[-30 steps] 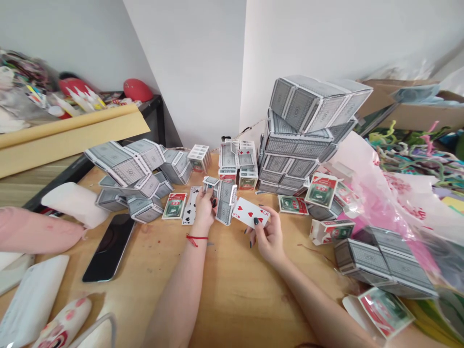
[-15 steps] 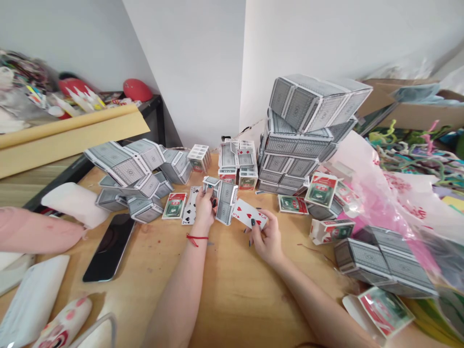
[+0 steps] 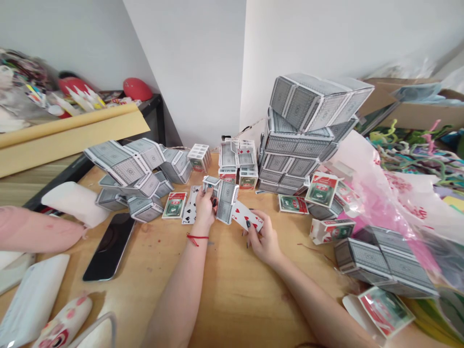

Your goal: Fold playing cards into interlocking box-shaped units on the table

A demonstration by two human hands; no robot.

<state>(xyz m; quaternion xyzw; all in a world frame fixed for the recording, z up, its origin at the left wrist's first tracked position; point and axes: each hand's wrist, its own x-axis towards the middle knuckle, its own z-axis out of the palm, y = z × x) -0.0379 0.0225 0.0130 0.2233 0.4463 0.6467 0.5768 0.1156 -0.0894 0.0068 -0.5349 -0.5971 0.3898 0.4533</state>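
My left hand (image 3: 205,207), with a red string at the wrist, grips a small folded playing-card structure (image 3: 227,200) whose grey patterned backs face out. Pinched between the thumb and fingers of my right hand (image 3: 264,239) is a playing card (image 3: 245,215), a three of hearts shown face up. Its left end meets the lower right edge of the structure; whether it is tucked in I cannot tell. Loose black-suited cards (image 3: 189,209) lie beside my left hand, partly hidden by it. A red and green card box (image 3: 174,206) lies just left of them.
Block shapes made of cards stand stacked at the left (image 3: 125,162) and taller at the right (image 3: 300,140). More card blocks (image 3: 237,155) stand at the back. A phone (image 3: 109,247) lies at left. Card boxes (image 3: 321,189) and a pink plastic bag (image 3: 391,179) crowd the right.
My right hand has shifted slightly left, bringing the three of hearts closer against the card structure. My left hand has stayed almost still.
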